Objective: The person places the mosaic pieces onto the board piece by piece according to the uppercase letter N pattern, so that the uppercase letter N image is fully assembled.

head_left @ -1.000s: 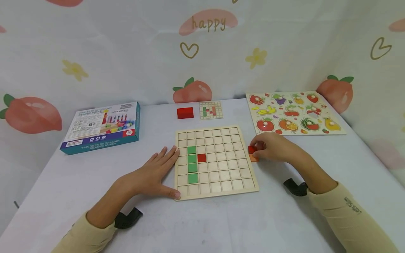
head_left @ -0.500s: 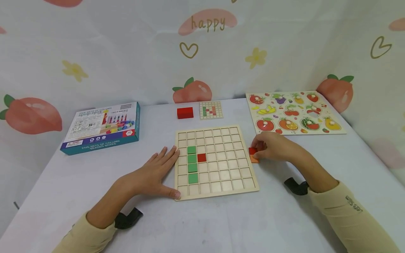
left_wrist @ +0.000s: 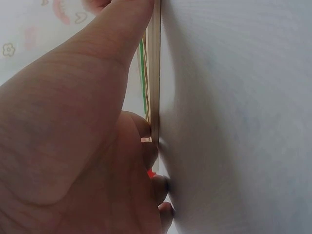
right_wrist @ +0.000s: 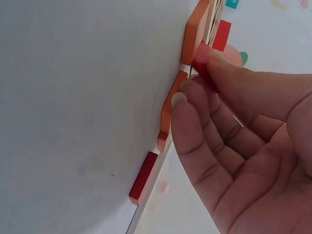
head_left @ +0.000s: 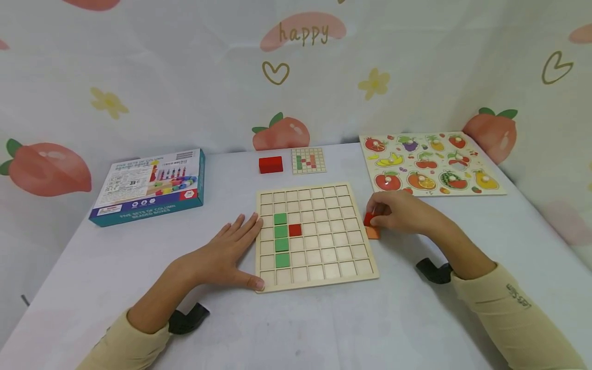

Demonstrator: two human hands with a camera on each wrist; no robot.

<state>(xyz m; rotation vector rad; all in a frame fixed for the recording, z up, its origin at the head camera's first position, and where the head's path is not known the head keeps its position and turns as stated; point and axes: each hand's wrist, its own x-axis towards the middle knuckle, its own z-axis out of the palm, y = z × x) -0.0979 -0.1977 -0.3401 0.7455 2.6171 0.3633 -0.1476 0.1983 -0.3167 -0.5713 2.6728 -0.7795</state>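
My left hand [head_left: 226, 252] lies with fingers spread and straight along the left edge of a wooden grid board [head_left: 319, 281], its thumb at the near corner. On the board are a column of several green tiles [head_left: 281, 244] and one red tile [head_left: 295, 229] beside them. At the board's right edge, my right hand [head_left: 400, 213] pinches another red tile [right_wrist: 204, 68] between thumb and fingers. An orange tile [head_left: 373, 233] lies just below that hand. More orange tiles [right_wrist: 171, 100] and a dark red tile [right_wrist: 143, 179] show on the table in the right wrist view.
A small pattern card [head_left: 309, 167] and a red block [head_left: 270, 165] are behind the board. To the left lies a boxed bead set [head_left: 148, 187]. A fruit puzzle board [head_left: 435, 164] lies at the back right, close to the right hand.
The red tile in the right hand has tilted up from lying flat, and the orange tile below it has shifted slightly right. My left hand keeps its place on the board's edge.
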